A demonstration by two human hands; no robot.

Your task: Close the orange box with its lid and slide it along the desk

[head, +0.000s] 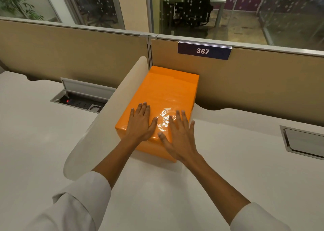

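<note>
A glossy orange box [163, 92] lies on the white desk [228, 143] with its lid on, the top closed. Its far end reaches the tan partition; its left side runs along a curved white divider [108, 118]. My left hand [140, 123] lies flat on the near part of the lid, fingers spread. My right hand [180, 139] rests palm down on the lid's near right corner, fingers apart and reaching over the edge. Neither hand grips anything.
A tan partition wall [263, 83] with a "387" sign [203, 51] stands behind the desk. An open cable hatch with a power strip [80, 102] is left of the divider. A closed metal hatch [303, 141] sits at the right.
</note>
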